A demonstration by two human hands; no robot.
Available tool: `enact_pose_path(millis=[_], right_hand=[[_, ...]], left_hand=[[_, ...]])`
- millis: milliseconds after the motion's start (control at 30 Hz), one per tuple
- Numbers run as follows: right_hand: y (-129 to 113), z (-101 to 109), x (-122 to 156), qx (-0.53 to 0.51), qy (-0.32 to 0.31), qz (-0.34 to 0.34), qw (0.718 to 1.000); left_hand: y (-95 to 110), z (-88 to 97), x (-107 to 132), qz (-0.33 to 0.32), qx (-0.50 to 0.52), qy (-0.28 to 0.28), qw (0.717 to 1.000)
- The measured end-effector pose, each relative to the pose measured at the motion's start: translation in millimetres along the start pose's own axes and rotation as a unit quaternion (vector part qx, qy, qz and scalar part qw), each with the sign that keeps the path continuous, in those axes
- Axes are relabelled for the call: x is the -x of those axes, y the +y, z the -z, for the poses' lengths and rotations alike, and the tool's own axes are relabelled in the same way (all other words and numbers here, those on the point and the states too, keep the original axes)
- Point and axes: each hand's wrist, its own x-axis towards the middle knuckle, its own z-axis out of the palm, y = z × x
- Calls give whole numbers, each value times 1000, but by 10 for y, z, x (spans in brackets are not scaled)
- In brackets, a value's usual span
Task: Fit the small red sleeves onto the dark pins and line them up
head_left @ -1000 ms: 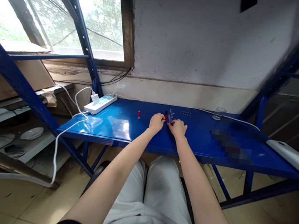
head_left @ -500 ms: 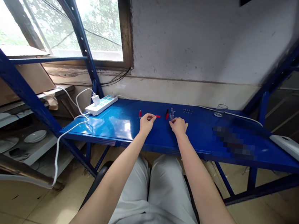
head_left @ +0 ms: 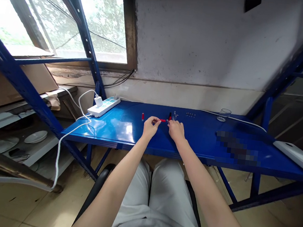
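Both my hands rest on a blue metal shelf (head_left: 197, 140). My left hand (head_left: 151, 125) is pinched on a small red stick-like piece (head_left: 162, 120) that points right toward my right hand (head_left: 175, 129). The right hand's fingers are curled close to that red piece's tip; whether they hold anything I cannot make out. Just beyond the fingers stand a small black-and-red part (head_left: 170, 116) and a tiny clear part (head_left: 174, 115). Another small red piece (head_left: 142, 117) stands to the left of my left hand.
A white power strip (head_left: 103, 106) with a plugged charger and white cable lies at the shelf's left end. A row of tiny dark bits (head_left: 190, 115), a glass cup (head_left: 223, 114) and a white flat object (head_left: 296, 157) sit to the right. Blue rack posts frame both sides.
My left hand moved left from the parts with the red stick, then came slightly back right. My right hand shifted a little left toward the stick's tip.
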Motion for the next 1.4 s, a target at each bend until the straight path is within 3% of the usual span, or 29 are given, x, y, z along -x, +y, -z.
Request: enact_pose_path(millis=[533, 733, 933, 1233, 1400], right_hand=[[-23, 56, 17, 51, -7, 59, 997], [-33, 68, 20, 51, -3, 65, 997], [-44, 63, 24, 17, 20, 67, 997], [27, -22, -12, -85, 73, 19, 994], [40, -28, -10, -106, 87, 13, 990]], left_hand=[[-44, -32, -3, -25, 39, 17, 999], [10, -16, 26, -96, -18, 30, 995], [89, -30, 75, -195, -86, -6, 977], [13, -61, 84, -196, -165, -45, 966], [-7, -88, 81, -194, -161, -46, 967]])
